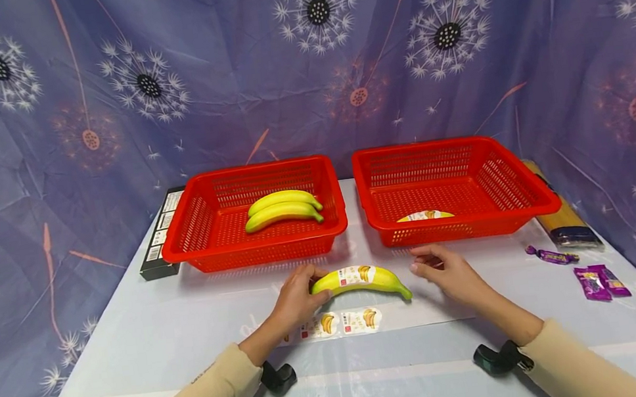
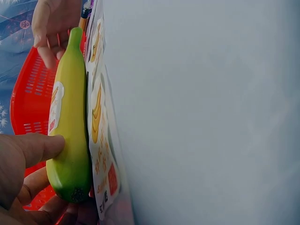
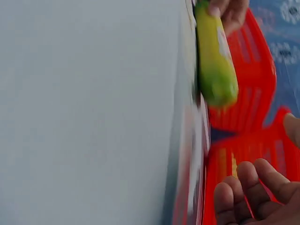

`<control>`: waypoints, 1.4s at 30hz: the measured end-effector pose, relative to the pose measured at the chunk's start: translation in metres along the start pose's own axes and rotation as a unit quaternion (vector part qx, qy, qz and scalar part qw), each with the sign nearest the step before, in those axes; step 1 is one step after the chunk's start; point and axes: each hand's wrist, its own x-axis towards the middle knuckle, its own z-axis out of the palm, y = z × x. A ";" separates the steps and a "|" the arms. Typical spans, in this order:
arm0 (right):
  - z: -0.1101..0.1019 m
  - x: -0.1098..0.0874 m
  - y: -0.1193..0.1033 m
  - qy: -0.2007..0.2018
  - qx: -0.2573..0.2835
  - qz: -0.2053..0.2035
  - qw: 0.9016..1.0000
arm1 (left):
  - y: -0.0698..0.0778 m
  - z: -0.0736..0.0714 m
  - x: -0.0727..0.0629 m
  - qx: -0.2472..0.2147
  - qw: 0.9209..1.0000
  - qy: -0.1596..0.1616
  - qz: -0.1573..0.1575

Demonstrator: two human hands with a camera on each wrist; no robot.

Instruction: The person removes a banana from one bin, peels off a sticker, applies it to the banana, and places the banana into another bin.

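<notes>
A yellow banana [image 1: 372, 276] with green ends and a white banana-print sticker [image 1: 357, 276] lies crosswise at the table's middle. My left hand [image 1: 298, 293] holds its blunt left end; in the left wrist view, the thumb [image 2: 42, 147] presses its side and the other fingers curl beneath. Beyond the stem end, my right hand [image 1: 449, 272] hovers with relaxed fingers, apart from the banana and holding nothing. Just in front of the banana lies a strip of similar stickers [image 1: 361, 321], partly hidden by my left hand.
Two bananas without visible stickers [image 1: 283, 215] lie in the left red basket [image 1: 259, 253]. A stickered banana [image 1: 427, 215] shows over the front rim of the right red basket [image 1: 476, 225]. A black box [image 1: 158, 244], a yellowish package [image 1: 565, 218] and purple-wrapped sweets [image 1: 593, 284] flank them.
</notes>
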 end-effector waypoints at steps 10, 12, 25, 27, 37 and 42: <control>-0.047 0.005 0.013 0.075 0.260 0.094 0.958 | 0.002 0.000 -0.002 0.004 1.000 0.001 -0.004; -0.051 0.007 0.014 0.085 0.326 0.098 0.937 | 0.002 0.000 -0.002 0.005 1.000 -0.001 -0.005; -0.056 0.016 0.021 0.107 0.469 0.079 0.873 | 0.004 0.000 -0.003 0.009 1.000 0.004 -0.003; -0.056 0.017 0.021 0.105 0.468 0.075 0.874 | 0.007 -0.003 -0.003 -0.001 1.000 0.003 -0.004; -0.056 0.018 0.021 0.110 0.473 0.074 0.871 | 0.058 -0.019 0.019 -0.113 0.990 0.009 0.080; -0.056 0.017 0.022 0.103 0.480 0.075 0.868 | 0.088 -0.017 0.043 -0.114 0.988 0.014 0.100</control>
